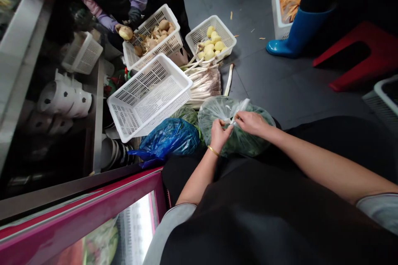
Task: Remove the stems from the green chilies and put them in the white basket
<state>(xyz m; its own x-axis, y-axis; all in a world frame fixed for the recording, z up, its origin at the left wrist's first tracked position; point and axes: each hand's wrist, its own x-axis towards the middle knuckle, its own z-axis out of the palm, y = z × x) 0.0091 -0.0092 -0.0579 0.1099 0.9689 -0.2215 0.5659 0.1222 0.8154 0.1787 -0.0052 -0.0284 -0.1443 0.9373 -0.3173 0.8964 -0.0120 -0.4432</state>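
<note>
A clear plastic bag [251, 140] full of green leafy vegetables sits in front of me, its neck gathered and twisted at the top. My left hand [220, 134] pinches the gathered plastic from the left, a gold bangle on its wrist. From the right, my right hand [250, 122] grips the same knotted neck, close beside the left. A blue plastic bag [174, 138] lies just left of the clear bag. Behind it, long white-stemmed scallions [207, 83] lie in a bundle on the floor.
An empty white basket [149, 99] leans at the left. Beyond it, a co-worker holds a potato [126, 33] over a basket of potatoes [161, 31]; peeled potatoes [213, 45] fill another basket. At right are a blue boot [292, 37] and a red stool [357, 49]. Steel shelving [98, 116] stands left.
</note>
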